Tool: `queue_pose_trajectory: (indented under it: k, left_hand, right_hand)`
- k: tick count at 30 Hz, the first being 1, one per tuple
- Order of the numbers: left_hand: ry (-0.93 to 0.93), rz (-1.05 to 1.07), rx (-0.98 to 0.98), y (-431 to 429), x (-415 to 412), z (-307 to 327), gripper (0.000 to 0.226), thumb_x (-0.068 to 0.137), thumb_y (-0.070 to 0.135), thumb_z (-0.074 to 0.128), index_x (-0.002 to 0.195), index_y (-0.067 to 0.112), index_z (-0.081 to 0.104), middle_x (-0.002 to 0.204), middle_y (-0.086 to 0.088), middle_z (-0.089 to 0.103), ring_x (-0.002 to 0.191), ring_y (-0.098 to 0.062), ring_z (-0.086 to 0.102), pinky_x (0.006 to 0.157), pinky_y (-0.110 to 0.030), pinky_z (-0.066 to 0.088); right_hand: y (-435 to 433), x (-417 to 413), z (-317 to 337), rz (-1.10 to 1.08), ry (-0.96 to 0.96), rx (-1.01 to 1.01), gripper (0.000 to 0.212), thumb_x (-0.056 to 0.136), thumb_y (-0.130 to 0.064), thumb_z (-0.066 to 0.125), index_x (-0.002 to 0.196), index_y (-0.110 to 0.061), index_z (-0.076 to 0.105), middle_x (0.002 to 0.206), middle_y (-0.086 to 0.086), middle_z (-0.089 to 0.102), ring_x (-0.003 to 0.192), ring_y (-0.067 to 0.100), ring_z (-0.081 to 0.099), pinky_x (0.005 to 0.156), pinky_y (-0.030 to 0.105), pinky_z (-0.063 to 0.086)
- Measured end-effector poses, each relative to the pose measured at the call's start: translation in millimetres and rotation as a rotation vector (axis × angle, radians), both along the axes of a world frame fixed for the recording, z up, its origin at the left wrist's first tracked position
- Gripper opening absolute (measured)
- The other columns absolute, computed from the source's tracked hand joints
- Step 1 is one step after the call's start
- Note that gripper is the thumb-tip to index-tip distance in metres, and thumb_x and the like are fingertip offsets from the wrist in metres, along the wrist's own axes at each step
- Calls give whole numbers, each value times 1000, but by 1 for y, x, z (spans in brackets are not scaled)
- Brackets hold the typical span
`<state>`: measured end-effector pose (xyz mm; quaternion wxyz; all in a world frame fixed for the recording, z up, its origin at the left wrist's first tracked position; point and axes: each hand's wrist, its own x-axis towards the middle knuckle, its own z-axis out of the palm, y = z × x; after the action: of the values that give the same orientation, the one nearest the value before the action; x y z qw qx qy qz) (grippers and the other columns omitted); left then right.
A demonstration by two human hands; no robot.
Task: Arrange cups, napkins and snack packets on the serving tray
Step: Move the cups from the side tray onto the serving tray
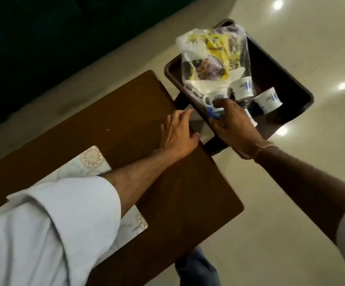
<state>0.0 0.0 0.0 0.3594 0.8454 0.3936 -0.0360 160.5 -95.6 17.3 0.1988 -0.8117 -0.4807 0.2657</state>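
Note:
A dark brown serving tray [287, 83] sits past the table's far right corner. In it lies a clear plastic bag [244, 44] holding yellow snack packets [211, 65], with a white napkin [204, 84] under its near end. Three white cups with blue print are in the tray: one [242, 88] in the middle, one [267, 101] at the right, and one [217, 96] tipped at the near rim. My right hand [235, 126] lies over that rim, fingers closed around the tipped cup. My left hand [177, 133] rests flat on the table corner, fingers apart, holding nothing.
The brown wooden table [126, 120] fills the lower left, with a white patterned placemat [91, 159] partly under my left sleeve. A dark support [215, 145] shows beneath the tray. Glossy pale floor tiles [291, 203] lie to the right, and a dark area is at the upper left.

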Motion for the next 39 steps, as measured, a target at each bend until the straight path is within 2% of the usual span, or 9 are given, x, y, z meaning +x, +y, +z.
queue_pose_trajectory:
  k: [5, 7, 10, 16, 22, 27, 33, 36, 39]
  left_hand:
    - [-74, 98, 182, 5, 77, 6, 64, 81, 50, 64, 136, 24, 45, 134, -7, 47, 126, -30, 42, 99, -49, 37]
    - [33, 120, 291, 14, 103, 3, 69, 78, 65, 57, 132, 23, 47, 133, -9, 51, 126, -32, 42, 99, -51, 33]
    - [216, 127, 272, 22, 126, -5, 86, 72, 80, 46, 133, 21, 42, 132, -13, 57, 129, -37, 38, 101, -54, 25]
    - [355, 98, 205, 30, 140, -23, 103, 68, 83, 50, 143, 17, 29, 133, -20, 55, 131, -39, 37, 103, -51, 26]
    - [186, 185, 131, 31, 134, -28, 84, 63, 77, 59, 126, 23, 43, 120, -8, 62, 121, -30, 48, 99, -48, 30]
    - [-56, 169, 162, 30, 105, -15, 79, 66, 70, 65, 128, 24, 47, 124, -6, 61, 124, -25, 48, 106, -48, 26]
    - [-221, 206, 77, 20, 32, 8, 72, 68, 61, 74, 127, 27, 50, 127, 5, 60, 119, -16, 50, 98, -39, 30]
    - [-274, 257, 68, 13, -22, 16, 68, 68, 53, 78, 124, 27, 50, 123, 9, 60, 115, -13, 52, 95, -37, 29]
    - [-282, 304, 51, 7, -81, 19, 68, 67, 48, 80, 124, 27, 50, 122, 10, 59, 114, -11, 53, 98, -39, 33]
  right_hand:
    - [-12, 67, 4, -245, -99, 98, 35, 91, -37, 59, 121, -23, 52, 116, 2, 61, 95, 15, 60, 78, 33, 55]
    - [-6, 93, 0, -290, -197, 55, 42, 89, -43, 58, 123, -19, 51, 117, 7, 59, 99, 22, 57, 82, 36, 48]
    - [11, 118, -7, -245, -330, -156, 64, 85, -58, 54, 135, -20, 43, 128, 13, 53, 116, 33, 48, 95, 48, 33]
    - [46, 135, -25, -137, -275, -342, 77, 81, -66, 57, 139, -19, 40, 121, 13, 63, 120, 36, 49, 104, 55, 23]
    - [40, 131, -33, -158, -195, -256, 71, 81, -57, 64, 136, -20, 41, 117, 6, 67, 115, 31, 55, 98, 49, 26]
    - [29, 110, -20, -189, -161, -85, 72, 78, -58, 66, 135, -21, 42, 128, 2, 64, 118, 29, 55, 90, 42, 24]
    - [30, 51, 16, -158, 0, 51, 74, 78, -49, 75, 136, -18, 41, 129, 6, 62, 118, 26, 58, 102, 48, 40]
    - [35, 4, 25, -54, 9, 109, 74, 80, -37, 80, 137, -9, 43, 123, 10, 65, 109, 20, 60, 95, 28, 40]
    - [44, -42, 30, 39, 65, 77, 74, 79, -34, 80, 139, -12, 42, 129, 7, 62, 118, 23, 59, 100, 47, 45]
